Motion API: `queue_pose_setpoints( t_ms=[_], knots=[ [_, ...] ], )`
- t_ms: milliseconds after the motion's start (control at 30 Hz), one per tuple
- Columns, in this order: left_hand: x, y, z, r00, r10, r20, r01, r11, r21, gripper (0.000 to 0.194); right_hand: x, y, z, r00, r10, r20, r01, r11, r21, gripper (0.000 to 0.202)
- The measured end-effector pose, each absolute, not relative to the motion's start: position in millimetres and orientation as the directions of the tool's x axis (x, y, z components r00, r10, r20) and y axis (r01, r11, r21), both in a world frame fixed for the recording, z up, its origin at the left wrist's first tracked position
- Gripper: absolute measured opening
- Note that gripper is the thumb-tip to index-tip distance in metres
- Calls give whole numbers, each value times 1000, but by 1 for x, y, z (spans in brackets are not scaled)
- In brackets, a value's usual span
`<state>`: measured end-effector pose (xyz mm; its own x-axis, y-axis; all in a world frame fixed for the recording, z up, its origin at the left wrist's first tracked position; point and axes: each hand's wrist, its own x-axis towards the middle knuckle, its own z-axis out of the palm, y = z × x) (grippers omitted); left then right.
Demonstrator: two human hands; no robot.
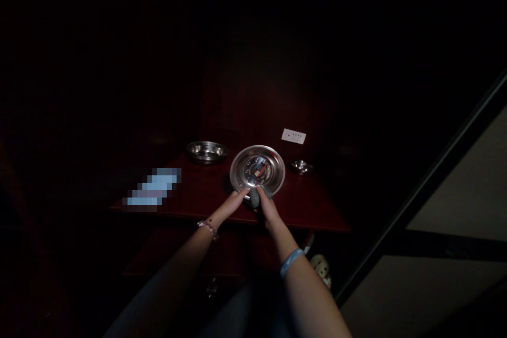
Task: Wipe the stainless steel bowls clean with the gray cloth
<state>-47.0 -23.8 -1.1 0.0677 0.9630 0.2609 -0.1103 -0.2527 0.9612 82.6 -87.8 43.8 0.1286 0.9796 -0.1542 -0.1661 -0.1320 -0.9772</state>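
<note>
Steel plate tilted up, mid front edge of desk; left hand closed on near rim; right hand curled by dark grey lump, exact hold cannot tell; shallow bowl towards back left corner

You're wearing a beaded-looking pinkish bracelet with dark bits on your left wrist – and a light-blue wristband with white markings is circling your right forearm. Both forearms are showing bare.

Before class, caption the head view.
Left hand and right hand hold a metal dish, a grey object between them.
</note>
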Motion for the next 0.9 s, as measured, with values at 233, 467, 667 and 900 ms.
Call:
queue_pose_setpoints(
  t_ms=[233,467,667,900],
  knots=[
    [-46,-22,-3,59,961,270,-115,-262,958,82,83,-86,43,111,981,-159,-169,-139,-976,42],
    [-46,-26,0,53,962,269,-94,-264,960,63,85,-85,44,110,978,-177,-136,-162,-977,44],
    [-46,-32,5,70,958,279,-66,-275,959,56,90,-82,42,117,977,-177,-193,-152,-969,42],
    [-44,-37,8,93,958,272,12,-275,961,58,96,-81,44,135,970,-200,-330,-146,-933,41]
  ],
)
